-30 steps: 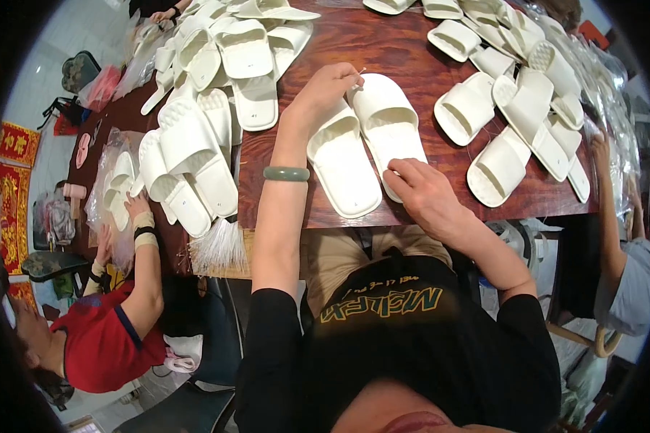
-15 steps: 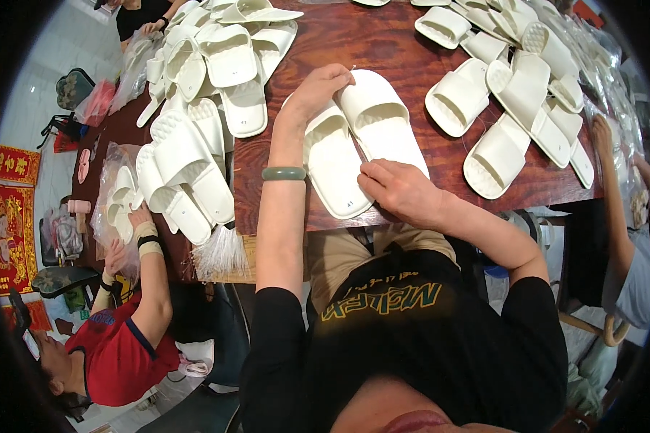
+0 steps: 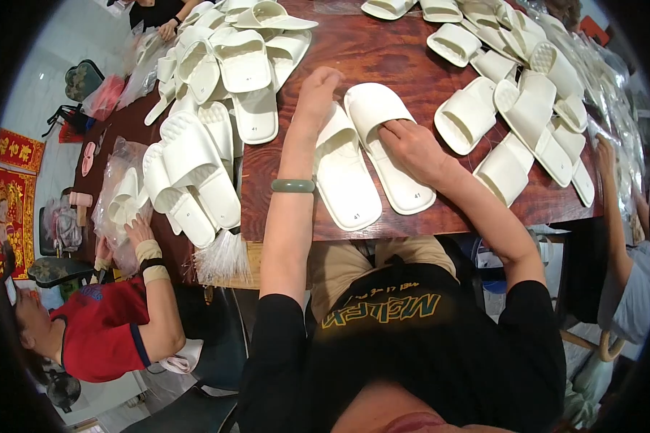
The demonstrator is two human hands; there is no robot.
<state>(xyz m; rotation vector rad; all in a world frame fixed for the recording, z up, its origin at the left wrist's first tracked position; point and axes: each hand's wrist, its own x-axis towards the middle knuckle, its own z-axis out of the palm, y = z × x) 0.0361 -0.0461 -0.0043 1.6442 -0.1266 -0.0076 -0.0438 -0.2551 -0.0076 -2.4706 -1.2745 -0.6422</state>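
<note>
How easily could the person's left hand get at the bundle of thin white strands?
Probably yes: the strands sit beside the left forearm, with nothing seen blocking the way, though the left hand would need to draw back from the slipper beside it.

The slippers (image 3: 343, 184) look like smooth plastic, the table (image 3: 368, 54) like shiny wood, the bags (image 3: 614, 90) like crinkly, shiny plastic, and the black shirt (image 3: 419, 368) like dull cloth.

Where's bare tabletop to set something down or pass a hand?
Widest: wooden tabletop beyond the slide slipper pair, between the left slipper heap and right slipper heap. Narrow strip: between the left heap and left forearm. Crowded: both heaps, and around the pair, with left hand near its left slipper, right hand at its right one.
</note>
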